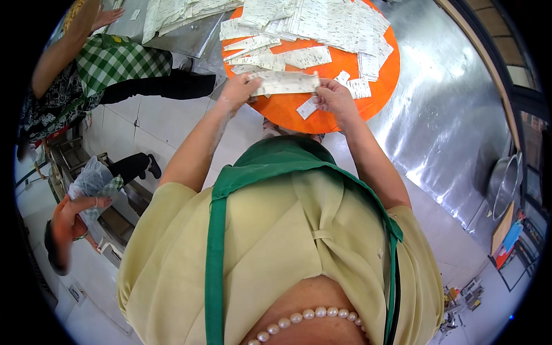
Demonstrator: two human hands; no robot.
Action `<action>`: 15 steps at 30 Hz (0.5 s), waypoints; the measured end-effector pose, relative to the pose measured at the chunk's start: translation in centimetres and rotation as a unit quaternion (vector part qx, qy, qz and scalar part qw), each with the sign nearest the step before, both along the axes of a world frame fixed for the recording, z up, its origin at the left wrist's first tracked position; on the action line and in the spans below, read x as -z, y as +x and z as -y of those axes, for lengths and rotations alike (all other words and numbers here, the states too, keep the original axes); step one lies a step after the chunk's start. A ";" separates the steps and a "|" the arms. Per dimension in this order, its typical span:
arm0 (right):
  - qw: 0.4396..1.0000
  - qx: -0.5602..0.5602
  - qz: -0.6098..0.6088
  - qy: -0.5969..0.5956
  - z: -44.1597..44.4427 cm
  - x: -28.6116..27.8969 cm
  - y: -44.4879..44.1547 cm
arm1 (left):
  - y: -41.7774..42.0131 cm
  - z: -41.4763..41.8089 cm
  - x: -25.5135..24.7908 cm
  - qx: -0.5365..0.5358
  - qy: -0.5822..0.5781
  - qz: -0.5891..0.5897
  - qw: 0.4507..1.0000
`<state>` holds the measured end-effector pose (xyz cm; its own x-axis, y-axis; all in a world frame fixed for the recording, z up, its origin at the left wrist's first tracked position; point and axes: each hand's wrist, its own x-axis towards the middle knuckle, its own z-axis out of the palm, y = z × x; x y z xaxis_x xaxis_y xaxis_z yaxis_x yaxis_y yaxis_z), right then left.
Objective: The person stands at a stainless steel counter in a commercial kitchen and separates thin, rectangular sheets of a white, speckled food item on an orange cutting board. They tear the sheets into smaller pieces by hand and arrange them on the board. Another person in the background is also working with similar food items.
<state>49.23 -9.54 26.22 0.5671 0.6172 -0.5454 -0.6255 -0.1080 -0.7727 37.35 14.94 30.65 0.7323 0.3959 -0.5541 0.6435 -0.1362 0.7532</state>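
Observation:
Between both hands stretches a pale strip [284,83] with dark specks, which looks like thin dough. My left hand [237,91] pinches its left end, and my right hand [338,98] holds the right end by the fingertips. The strip is level above the near part of a round orange board [381,95]. Just beyond it lie loose strips [306,57] of the same kind, some overlapping. A short cut piece [307,108] rests by my right hand, with another short piece [359,88] farther right. Many layered strips [319,21] cover the board's far side.
A shiny metal table [431,108] extends to the right, with a metal basin [504,185] at its edge. Larger speckled sheets [185,17] are stacked on metal at upper left. A co-worker in a checked apron [125,60] stands left; another person [73,215] is farther back.

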 end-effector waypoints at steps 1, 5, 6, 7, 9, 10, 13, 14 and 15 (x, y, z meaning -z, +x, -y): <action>1.000 0.005 0.019 -0.013 -0.3 -0.7 -0.4 | -0.6 -1.3 0.7 0.028 0.098 0.014 0.995; 0.982 0.045 0.161 -0.089 0.5 0.0 0.6 | -0.8 -3.4 1.2 0.079 0.293 -0.032 0.952; 0.974 0.053 0.196 -0.104 1.1 1.4 1.4 | -0.8 -3.6 1.8 0.077 0.306 -0.026 0.949; 0.952 0.057 0.264 -0.146 1.7 1.5 2.0 | -0.9 -3.6 2.0 0.076 0.326 -0.026 0.942; 0.888 0.065 0.394 -0.227 2.8 1.6 3.1 | -0.9 -3.2 2.1 0.077 0.366 -0.027 0.927; 0.876 0.058 0.402 -0.259 3.3 1.5 3.6 | -0.7 -3.0 1.9 0.074 0.366 -0.038 0.927; 0.824 -0.019 0.461 -0.328 3.7 0.8 4.2 | -0.3 -1.9 1.0 0.059 0.396 -0.048 0.915; 0.817 -0.037 0.461 -0.345 3.7 0.6 4.2 | -0.2 -1.4 0.8 0.049 0.424 -0.036 0.904; 0.810 -0.057 0.460 -0.360 3.4 0.2 4.0 | -0.2 -1.1 0.7 0.037 0.452 -0.025 0.891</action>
<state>53.20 -12.93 25.97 0.8995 0.4040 -0.1664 0.2248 -0.7544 -0.6167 37.11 16.07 29.90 0.7580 0.6489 -0.0661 0.6377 -0.7160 0.2841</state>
